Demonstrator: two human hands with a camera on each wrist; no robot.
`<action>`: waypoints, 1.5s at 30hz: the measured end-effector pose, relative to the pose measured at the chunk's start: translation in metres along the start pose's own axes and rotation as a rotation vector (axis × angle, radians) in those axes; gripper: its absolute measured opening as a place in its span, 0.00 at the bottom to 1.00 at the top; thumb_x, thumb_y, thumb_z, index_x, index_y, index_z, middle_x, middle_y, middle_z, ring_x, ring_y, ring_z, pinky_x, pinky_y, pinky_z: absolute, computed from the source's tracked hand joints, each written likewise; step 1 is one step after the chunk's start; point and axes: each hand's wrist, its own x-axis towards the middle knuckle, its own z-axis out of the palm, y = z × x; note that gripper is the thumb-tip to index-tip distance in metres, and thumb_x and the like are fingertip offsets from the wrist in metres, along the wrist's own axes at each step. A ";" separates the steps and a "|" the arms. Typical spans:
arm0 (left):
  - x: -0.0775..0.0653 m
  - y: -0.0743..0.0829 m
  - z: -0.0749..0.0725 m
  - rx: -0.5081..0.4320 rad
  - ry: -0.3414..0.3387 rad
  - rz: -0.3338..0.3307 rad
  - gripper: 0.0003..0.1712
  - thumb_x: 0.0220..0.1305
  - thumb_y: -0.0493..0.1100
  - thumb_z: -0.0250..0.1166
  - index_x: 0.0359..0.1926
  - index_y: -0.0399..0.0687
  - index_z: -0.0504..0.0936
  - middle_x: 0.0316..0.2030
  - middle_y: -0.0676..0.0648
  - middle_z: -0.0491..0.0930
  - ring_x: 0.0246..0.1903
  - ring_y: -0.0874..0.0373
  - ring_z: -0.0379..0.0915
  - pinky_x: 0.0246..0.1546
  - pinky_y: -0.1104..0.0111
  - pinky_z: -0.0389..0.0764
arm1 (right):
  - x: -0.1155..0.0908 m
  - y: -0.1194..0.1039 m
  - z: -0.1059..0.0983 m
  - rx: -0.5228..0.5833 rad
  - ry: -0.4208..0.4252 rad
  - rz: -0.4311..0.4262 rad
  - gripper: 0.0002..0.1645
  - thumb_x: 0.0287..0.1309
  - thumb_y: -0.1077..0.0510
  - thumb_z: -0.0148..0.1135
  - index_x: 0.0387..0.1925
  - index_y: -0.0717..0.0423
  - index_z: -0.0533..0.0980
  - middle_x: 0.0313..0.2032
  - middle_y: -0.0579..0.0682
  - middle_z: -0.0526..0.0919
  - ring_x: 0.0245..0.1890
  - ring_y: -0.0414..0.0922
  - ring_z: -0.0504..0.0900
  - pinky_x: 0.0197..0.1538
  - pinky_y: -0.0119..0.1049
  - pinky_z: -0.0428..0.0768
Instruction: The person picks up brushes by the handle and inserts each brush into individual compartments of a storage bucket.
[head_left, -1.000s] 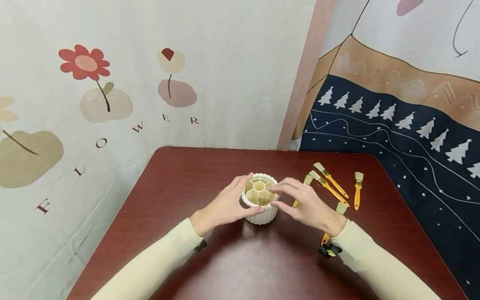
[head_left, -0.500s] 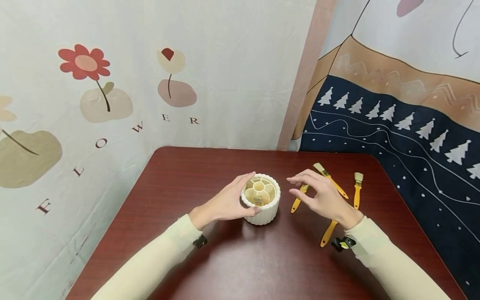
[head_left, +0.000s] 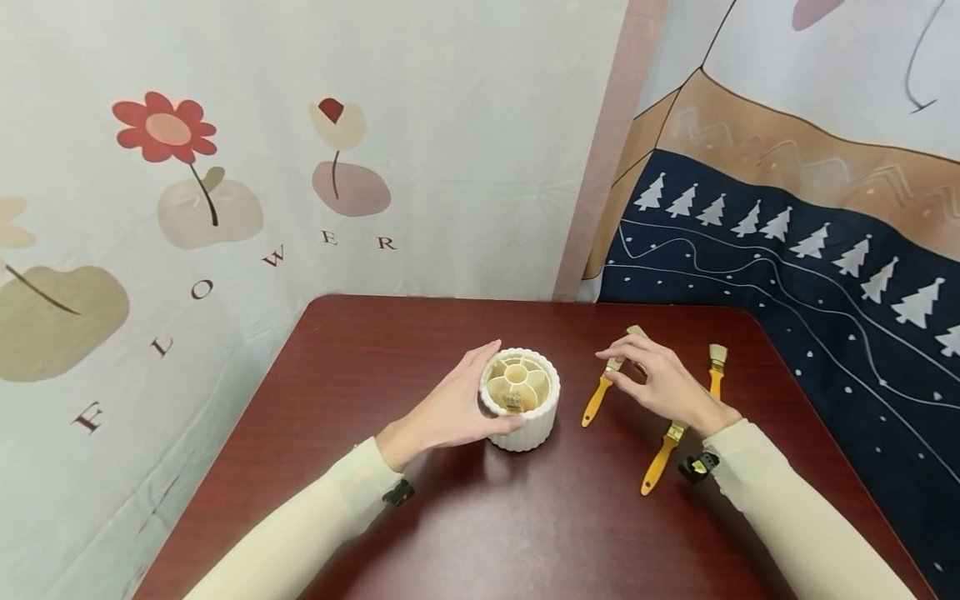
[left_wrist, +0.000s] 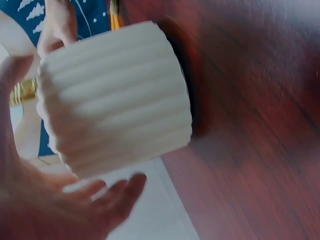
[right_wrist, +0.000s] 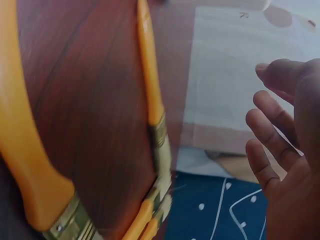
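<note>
My left hand (head_left: 457, 404) spans the left side of a white ribbed round holder (head_left: 528, 429), thumb at the front of the rim and fingers behind. The holder stands upright on the table and has petal-shaped compartments round a central ring. Inside its front compartment shows a paintbrush (head_left: 513, 401), whose brassy ferrule also rises past the rim in the left wrist view. To the right, my right hand (head_left: 656, 379) hovers over the loose brushes, its fingers loosely bent with nothing in them. Nearest its fingertips lies a yellow-handled flat paintbrush (head_left: 596, 402), bristles pointing away from me.
More yellow-handled brushes lie on the dark red table (head_left: 375, 358): one brush (head_left: 660, 460) below my right wrist, another brush (head_left: 716, 379) farther right, and others partly hidden by that hand. Printed cloth (head_left: 480, 167) hangs behind the table.
My right hand has drawn away from the holder's rim, moving right to the loose brushes. The brush in the holder sits lower than a second ago. My left hand stays at the holder.
</note>
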 end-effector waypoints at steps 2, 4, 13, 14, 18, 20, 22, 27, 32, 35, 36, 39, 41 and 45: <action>-0.004 0.005 0.003 0.020 0.051 -0.043 0.75 0.59 0.70 0.87 0.94 0.50 0.57 0.90 0.44 0.64 0.87 0.45 0.68 0.85 0.45 0.77 | 0.001 0.006 0.000 -0.013 -0.021 0.011 0.26 0.72 0.63 0.82 0.68 0.47 0.89 0.62 0.45 0.90 0.56 0.52 0.88 0.61 0.42 0.93; -0.007 0.011 0.007 0.048 0.097 -0.089 0.74 0.57 0.73 0.87 0.93 0.53 0.59 0.87 0.47 0.68 0.84 0.45 0.73 0.80 0.45 0.82 | 0.002 0.012 0.000 -0.024 -0.039 0.010 0.26 0.72 0.64 0.82 0.67 0.49 0.89 0.62 0.47 0.90 0.57 0.52 0.88 0.61 0.50 0.93; -0.017 0.023 0.023 0.103 0.228 -0.177 0.68 0.51 0.77 0.88 0.82 0.51 0.70 0.69 0.48 0.75 0.66 0.47 0.81 0.59 0.48 0.93 | 0.008 0.033 0.000 -0.055 -0.220 0.090 0.26 0.74 0.65 0.79 0.69 0.50 0.89 0.67 0.52 0.86 0.68 0.54 0.80 0.74 0.67 0.80; -0.017 0.024 0.023 0.103 0.238 -0.178 0.67 0.51 0.77 0.88 0.81 0.50 0.70 0.69 0.48 0.74 0.65 0.47 0.81 0.58 0.48 0.93 | 0.009 0.036 0.001 -0.065 -0.235 0.093 0.26 0.74 0.64 0.79 0.70 0.50 0.89 0.67 0.53 0.86 0.69 0.55 0.79 0.74 0.67 0.79; -0.016 0.027 0.023 0.094 0.268 -0.167 0.63 0.52 0.73 0.90 0.78 0.46 0.73 0.67 0.46 0.75 0.62 0.47 0.83 0.58 0.49 0.93 | 0.012 0.044 0.002 -0.084 -0.280 0.091 0.27 0.74 0.64 0.79 0.70 0.49 0.89 0.70 0.56 0.85 0.72 0.59 0.79 0.74 0.73 0.78; -0.015 0.027 0.023 0.090 0.266 -0.161 0.62 0.53 0.72 0.90 0.77 0.46 0.73 0.67 0.46 0.76 0.61 0.48 0.84 0.58 0.51 0.93 | 0.013 0.047 0.003 -0.083 -0.296 0.095 0.26 0.74 0.63 0.79 0.70 0.48 0.89 0.71 0.57 0.85 0.73 0.60 0.79 0.75 0.75 0.77; -0.015 0.027 0.022 0.082 0.263 -0.155 0.61 0.53 0.72 0.90 0.76 0.45 0.74 0.67 0.46 0.76 0.60 0.48 0.85 0.59 0.51 0.92 | 0.014 0.049 0.004 -0.083 -0.305 0.097 0.26 0.75 0.62 0.79 0.70 0.47 0.89 0.71 0.58 0.85 0.73 0.60 0.79 0.76 0.77 0.76; -0.014 0.026 0.020 0.063 0.258 -0.154 0.61 0.53 0.72 0.90 0.76 0.46 0.75 0.68 0.46 0.77 0.60 0.47 0.87 0.60 0.51 0.92 | 0.015 0.051 0.006 -0.099 -0.307 0.081 0.23 0.75 0.62 0.79 0.67 0.44 0.92 0.70 0.58 0.86 0.72 0.60 0.80 0.74 0.75 0.77; -0.013 0.024 0.017 0.046 0.245 -0.155 0.61 0.53 0.71 0.91 0.78 0.47 0.75 0.67 0.44 0.78 0.60 0.44 0.88 0.62 0.49 0.91 | 0.016 0.052 0.006 -0.112 -0.304 0.060 0.19 0.75 0.62 0.79 0.62 0.43 0.93 0.67 0.56 0.88 0.70 0.60 0.82 0.71 0.71 0.78; -0.013 0.023 0.014 0.027 0.233 -0.157 0.62 0.52 0.70 0.92 0.79 0.48 0.75 0.67 0.44 0.78 0.61 0.43 0.86 0.64 0.49 0.90 | 0.017 0.054 0.007 -0.104 -0.300 0.060 0.17 0.74 0.61 0.80 0.60 0.44 0.93 0.65 0.54 0.89 0.69 0.59 0.83 0.70 0.69 0.78; -0.013 0.022 0.014 0.021 0.232 -0.154 0.62 0.52 0.69 0.92 0.79 0.48 0.75 0.67 0.44 0.79 0.62 0.44 0.85 0.65 0.49 0.90 | 0.017 0.054 0.008 -0.101 -0.297 0.061 0.16 0.74 0.60 0.80 0.59 0.44 0.93 0.64 0.54 0.89 0.69 0.59 0.83 0.70 0.68 0.78; -0.014 0.019 0.012 -0.001 0.222 -0.145 0.62 0.52 0.67 0.93 0.79 0.48 0.76 0.66 0.43 0.79 0.63 0.44 0.84 0.67 0.49 0.89 | 0.017 0.054 0.011 -0.103 -0.293 0.064 0.13 0.73 0.59 0.81 0.55 0.44 0.92 0.61 0.51 0.91 0.67 0.58 0.84 0.70 0.67 0.77; -0.014 0.017 0.011 -0.014 0.214 -0.135 0.61 0.52 0.66 0.94 0.80 0.48 0.76 0.65 0.44 0.80 0.63 0.44 0.83 0.67 0.49 0.88 | 0.017 0.054 0.013 -0.115 -0.291 0.065 0.13 0.72 0.58 0.82 0.54 0.44 0.91 0.58 0.49 0.91 0.65 0.57 0.84 0.70 0.66 0.78; -0.016 0.012 0.009 -0.031 0.196 -0.119 0.61 0.52 0.63 0.94 0.80 0.48 0.77 0.65 0.44 0.81 0.60 0.47 0.82 0.65 0.50 0.87 | 0.014 0.053 0.018 -0.118 -0.289 0.071 0.14 0.70 0.59 0.83 0.53 0.46 0.89 0.53 0.46 0.91 0.58 0.52 0.85 0.68 0.63 0.82</action>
